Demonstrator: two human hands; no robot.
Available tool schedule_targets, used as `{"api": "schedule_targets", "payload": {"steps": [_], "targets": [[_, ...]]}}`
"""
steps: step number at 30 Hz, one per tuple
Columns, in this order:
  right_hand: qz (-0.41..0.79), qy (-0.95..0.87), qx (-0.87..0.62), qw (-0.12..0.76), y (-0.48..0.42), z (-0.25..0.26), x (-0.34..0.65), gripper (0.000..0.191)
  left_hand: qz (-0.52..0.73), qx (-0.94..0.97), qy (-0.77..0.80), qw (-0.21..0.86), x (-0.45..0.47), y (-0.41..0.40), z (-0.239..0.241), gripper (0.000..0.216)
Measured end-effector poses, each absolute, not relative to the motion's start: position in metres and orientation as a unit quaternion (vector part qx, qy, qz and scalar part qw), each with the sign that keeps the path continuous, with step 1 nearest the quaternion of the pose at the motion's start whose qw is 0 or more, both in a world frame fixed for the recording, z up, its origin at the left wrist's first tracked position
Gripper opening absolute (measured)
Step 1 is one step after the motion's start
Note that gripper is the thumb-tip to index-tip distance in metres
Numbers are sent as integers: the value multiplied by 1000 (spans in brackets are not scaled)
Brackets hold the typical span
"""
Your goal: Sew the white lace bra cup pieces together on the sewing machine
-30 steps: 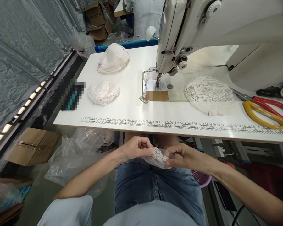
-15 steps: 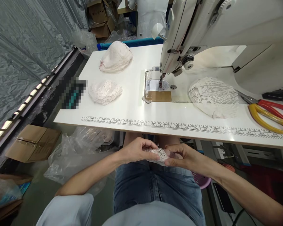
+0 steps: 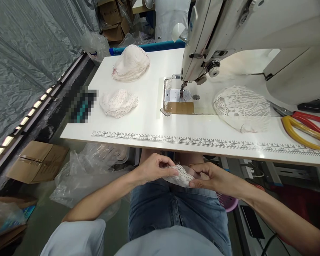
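Observation:
Over my lap, below the table's front edge, my left hand (image 3: 153,170) and my right hand (image 3: 212,178) both pinch a small white lace piece (image 3: 180,176) between thumb and fingers. The piece is folded between the hands and partly hidden by the fingers. On the white table (image 3: 146,122) above stands a sewing machine (image 3: 229,39) with its needle over the metal plate (image 3: 176,96).
On the table lie a small lace pile (image 3: 119,103), a taller stack of pale cups (image 3: 131,64), a larger lace panel (image 3: 241,106) and red-and-yellow scissors (image 3: 308,128). A printed ruler runs along the front edge. Plastic bags (image 3: 88,170) and a cardboard box (image 3: 36,161) sit on the floor at left.
My hands have shifted slightly and folded the lace piece tighter; less of it shows between the fingers. The view has tilted a little.

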State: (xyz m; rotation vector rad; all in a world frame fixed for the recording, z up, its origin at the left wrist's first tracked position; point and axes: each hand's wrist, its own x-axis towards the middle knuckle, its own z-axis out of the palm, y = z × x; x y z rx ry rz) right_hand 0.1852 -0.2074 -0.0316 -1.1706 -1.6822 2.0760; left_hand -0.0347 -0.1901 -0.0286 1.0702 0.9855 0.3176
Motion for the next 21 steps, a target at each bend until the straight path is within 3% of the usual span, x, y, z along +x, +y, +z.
{"api": "schedule_targets", "payload": {"steps": [7, 14, 21], "targets": [[741, -555, -356, 130, -205, -28, 194, 25, 167, 359, 445, 803, -45, -189, -36, 30], [741, -535, -366, 173, -208, -29, 195, 27, 245, 291, 476, 793, -41, -194, -39, 39], [677, -594, -412, 136, -221, -39, 194, 22, 247, 299, 476, 789, -43, -196, -42, 39]]}}
